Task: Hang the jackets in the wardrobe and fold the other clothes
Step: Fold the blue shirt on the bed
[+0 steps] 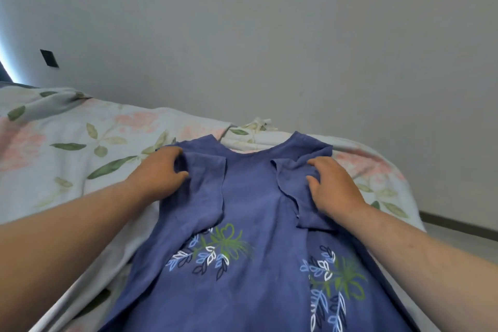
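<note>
A blue short-sleeved top [250, 202] with printed leaf sprigs lies flat on the bed, neckline pointing away from me. Both sleeves are folded inward over the chest. My left hand [159, 172] grips the left shoulder and folded sleeve, fingers curled into the cloth. My right hand [334, 186] grips the right folded sleeve, with fabric bunched between thumb and fingers. The lower hem runs out of the bottom of the view.
The bed is covered by a pale floral sheet [80, 148] with pink flowers and green leaves. A plain wall [269, 35] rises right behind it, with a dark socket plate [49, 58] at left. Floor and a skirting board [458, 224] show at right.
</note>
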Motion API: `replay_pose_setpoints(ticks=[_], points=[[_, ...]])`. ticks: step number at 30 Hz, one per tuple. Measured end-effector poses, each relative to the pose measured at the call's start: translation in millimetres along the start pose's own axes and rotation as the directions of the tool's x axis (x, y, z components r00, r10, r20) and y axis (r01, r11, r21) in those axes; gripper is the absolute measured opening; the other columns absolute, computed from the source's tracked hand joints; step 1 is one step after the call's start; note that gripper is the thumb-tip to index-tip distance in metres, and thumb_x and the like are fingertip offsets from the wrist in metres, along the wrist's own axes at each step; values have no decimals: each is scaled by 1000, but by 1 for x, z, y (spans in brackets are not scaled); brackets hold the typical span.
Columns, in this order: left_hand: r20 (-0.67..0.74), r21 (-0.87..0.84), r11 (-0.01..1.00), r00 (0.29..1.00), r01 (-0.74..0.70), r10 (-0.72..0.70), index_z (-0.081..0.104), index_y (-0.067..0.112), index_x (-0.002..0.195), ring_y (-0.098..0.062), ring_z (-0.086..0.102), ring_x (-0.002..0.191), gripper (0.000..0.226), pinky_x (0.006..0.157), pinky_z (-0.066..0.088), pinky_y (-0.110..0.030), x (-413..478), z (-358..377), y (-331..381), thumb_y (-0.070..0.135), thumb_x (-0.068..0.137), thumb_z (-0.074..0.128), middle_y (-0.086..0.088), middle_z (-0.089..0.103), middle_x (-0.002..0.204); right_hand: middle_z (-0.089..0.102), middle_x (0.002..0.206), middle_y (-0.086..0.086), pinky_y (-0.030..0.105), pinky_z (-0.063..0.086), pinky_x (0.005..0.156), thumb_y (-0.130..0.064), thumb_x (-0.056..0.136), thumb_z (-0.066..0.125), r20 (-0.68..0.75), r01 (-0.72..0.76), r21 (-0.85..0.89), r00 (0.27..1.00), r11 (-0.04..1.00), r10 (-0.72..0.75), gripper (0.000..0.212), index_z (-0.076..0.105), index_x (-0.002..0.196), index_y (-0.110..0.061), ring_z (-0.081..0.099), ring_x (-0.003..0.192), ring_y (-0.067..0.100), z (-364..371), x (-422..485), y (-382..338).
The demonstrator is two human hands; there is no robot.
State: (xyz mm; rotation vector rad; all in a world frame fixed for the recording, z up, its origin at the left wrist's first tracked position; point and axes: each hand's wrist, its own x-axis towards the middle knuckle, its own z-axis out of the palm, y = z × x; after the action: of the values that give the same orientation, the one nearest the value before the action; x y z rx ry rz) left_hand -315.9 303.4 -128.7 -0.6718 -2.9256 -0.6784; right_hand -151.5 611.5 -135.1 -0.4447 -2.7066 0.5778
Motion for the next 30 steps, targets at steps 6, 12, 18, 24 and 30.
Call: replay_pose_setpoints(ticks=[6,12,18,24,30], points=[[179,210,978,983,1,-40,50,16,103,-27,52,102,56,91,48,-44,69,-2,2,36,65,85,-6,52,110,29,153,13,38,27,117,-22,87,67,169,41,-221,986,974,-3,69,34,145,-6,26,144,30,4,85,17],[307,217,973,941,78,-143,58,11,108,-29,60,95,60,86,53,-40,99,-6,-4,32,62,91,-8,62,110,51,123,5,49,39,104,-45,62,81,297,-75,-381,934,921,199,94,32,136,-13,49,123,32,16,124,28],[365,145,989,930,-22,-33,56,21,92,-14,57,79,40,63,44,-27,100,-1,15,25,65,85,3,62,90,64,80,-1,36,45,68,-31,74,71,133,31,-332,991,943,14,16,59,80,-22,59,79,31,13,128,29],[207,71,996,977,-63,47,63,15,66,-19,61,61,9,49,40,-24,53,-12,10,14,70,71,-3,65,62,55,67,-11,28,33,54,-7,77,56,80,98,-137,993,986,-88,17,53,68,-22,52,67,21,-7,89,21],[112,22,991,986,-129,125,55,20,61,-15,57,60,19,52,38,-26,-27,-27,15,14,73,68,5,59,59,63,69,-4,35,48,60,-8,77,54,202,151,-203,973,967,-109,18,61,66,-20,58,71,23,-43,16,-5]])
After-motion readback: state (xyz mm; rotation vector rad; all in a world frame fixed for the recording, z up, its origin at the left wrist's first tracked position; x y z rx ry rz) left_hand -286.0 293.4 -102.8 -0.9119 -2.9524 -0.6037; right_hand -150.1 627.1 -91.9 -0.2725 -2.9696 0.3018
